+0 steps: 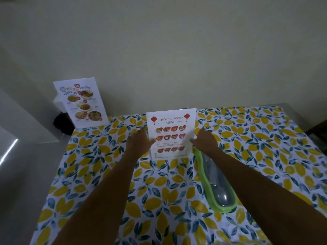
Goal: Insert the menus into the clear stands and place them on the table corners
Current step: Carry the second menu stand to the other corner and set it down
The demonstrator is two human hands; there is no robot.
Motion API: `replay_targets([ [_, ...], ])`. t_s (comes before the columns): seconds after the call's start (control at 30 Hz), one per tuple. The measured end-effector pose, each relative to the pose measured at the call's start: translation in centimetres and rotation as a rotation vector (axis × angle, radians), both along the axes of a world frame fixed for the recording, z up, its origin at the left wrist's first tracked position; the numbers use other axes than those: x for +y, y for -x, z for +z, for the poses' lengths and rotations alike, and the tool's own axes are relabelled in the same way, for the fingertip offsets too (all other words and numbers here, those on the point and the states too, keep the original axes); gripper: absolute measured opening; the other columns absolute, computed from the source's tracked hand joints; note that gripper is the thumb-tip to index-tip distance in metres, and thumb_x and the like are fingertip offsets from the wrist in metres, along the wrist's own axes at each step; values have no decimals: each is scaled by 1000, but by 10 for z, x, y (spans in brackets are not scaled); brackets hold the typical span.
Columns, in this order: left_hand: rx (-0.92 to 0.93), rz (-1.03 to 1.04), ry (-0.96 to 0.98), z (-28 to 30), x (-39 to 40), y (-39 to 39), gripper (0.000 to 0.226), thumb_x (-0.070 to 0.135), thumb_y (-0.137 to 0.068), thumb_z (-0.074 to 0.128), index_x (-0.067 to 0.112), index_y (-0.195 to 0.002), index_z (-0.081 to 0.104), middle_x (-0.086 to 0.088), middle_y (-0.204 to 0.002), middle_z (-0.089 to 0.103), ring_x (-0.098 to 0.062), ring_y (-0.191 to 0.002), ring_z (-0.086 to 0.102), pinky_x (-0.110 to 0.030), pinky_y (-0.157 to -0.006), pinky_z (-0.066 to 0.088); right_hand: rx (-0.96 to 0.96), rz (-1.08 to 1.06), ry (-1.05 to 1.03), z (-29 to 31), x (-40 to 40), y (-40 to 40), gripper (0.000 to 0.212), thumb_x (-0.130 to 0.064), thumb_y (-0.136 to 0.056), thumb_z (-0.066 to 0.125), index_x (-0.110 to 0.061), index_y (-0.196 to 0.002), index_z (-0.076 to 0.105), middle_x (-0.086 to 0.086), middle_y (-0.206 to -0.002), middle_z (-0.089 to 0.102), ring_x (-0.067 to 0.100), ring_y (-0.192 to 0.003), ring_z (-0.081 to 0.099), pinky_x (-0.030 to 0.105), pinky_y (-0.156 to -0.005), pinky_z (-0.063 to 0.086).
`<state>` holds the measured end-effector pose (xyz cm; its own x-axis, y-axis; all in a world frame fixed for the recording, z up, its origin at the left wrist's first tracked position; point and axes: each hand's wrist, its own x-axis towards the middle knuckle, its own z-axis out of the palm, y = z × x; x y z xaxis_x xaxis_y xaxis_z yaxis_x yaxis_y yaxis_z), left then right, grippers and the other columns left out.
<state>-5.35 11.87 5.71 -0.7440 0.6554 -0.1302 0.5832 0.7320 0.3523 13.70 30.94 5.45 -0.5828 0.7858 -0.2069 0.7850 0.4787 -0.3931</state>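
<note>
Landmark: the Chinese food menu (171,133), standing upright in its clear stand (169,156) on my desk (265,147), near the far edge, about midway along it.
My left hand (139,141): against the left edge of that menu, fingers spread along the sheet, thumb pressing on its front face.
My right hand (205,141): on the right edge of that menu, thumb tip on the front, fingers behind or beside it; I cannot tell how tightly it grips.
Hold: both hands steady the sheet from either side, narrow around its edges.
Stand base: resting on the lemon-print cloth (159,191), just below the menu's lower edge.
Second menu (81,101): well to the left of the Chinese menu and farther back, upright at the desk's far left corner, tilted slightly.
Green-rimmed clear container (216,184): lying just right of the Chinese menu and nearer to me, under my right forearm, cutlery showing inside.
</note>
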Motion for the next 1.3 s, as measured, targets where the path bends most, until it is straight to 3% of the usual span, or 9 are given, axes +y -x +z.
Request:
replay_targets([
  [0.13, -59, -4, -87, -13, 11, 0, 52, 46, -85, 64, 16, -126, 51, -6, -123, 66, -29, -107, 64, -41, -90, 52, 53, -42, 42, -18, 16, 3, 57, -34, -83, 72, 1, -122, 49, 21, -120, 62, 37, -115, 60, 43, -92, 51],
  [0.33, -66, 0, -150, -24, 17, 2, 34, 25, -91, 64, 7, -118, 58, -13, -118, 67, -31, -105, 64, -32, -77, 42, 132, 12, -1, -36, 20, 13, 31, -26, -86, 67, -3, -105, 58, 16, -106, 70, 37, -101, 64, 39, -85, 47],
  [0.57, -161, -77, -236, -24, 12, 12, 31, 21, -88, 66, 8, -116, 60, -12, -112, 71, -30, -98, 68, -39, -82, 56, 168, -27, -29, -35, 18, 14, 25, -25, -89, 63, -3, -99, 59, 16, -105, 70, 36, -99, 64, 38, -80, 47],
  [0.73, -126, -136, -283, -3, 20, 15, 33, 19, -88, 67, 7, -119, 61, -15, -105, 73, -32, -92, 70, -37, -76, 55, 256, -66, -19, -7, 21, 8, 19, -22, -91, 60, -4, -97, 59, 15, -105, 70, 34, -96, 65, 33, -72, 46],
  [0.9, -80, -174, -328, 40, 51, 8, 28, 18, -88, 68, 6, -112, 62, -15, -108, 73, -32, -95, 70, -36, -78, 55, 308, -86, -60, 34, 37, -14, 21, -23, -91, 61, -6, -103, 63, 15, -109, 72, 35, -99, 68, 43, -86, 55],
  [1.03, -48, -243, -330, 74, 82, -5, 31, 21, -87, 69, 6, -113, 63, -14, -108, 73, -31, -94, 71, -35, -78, 54, 363, -159, -79, 63, 60, -34, 24, -24, -90, 63, -4, -103, 62, 15, -104, 72, 36, -97, 68, 41, -83, 54],
  [1.3, -38, -314, -403, 105, 153, -49, 33, 24, -86, 70, 11, -115, 62, -13, -106, 73, -32, -92, 70, -45, -83, 57, 325, -207, -234, 108, 122, -88, 27, -28, -90, 63, -3, -99, 59, 19, -106, 71, 39, -100, 65, 39, -80, 48],
])
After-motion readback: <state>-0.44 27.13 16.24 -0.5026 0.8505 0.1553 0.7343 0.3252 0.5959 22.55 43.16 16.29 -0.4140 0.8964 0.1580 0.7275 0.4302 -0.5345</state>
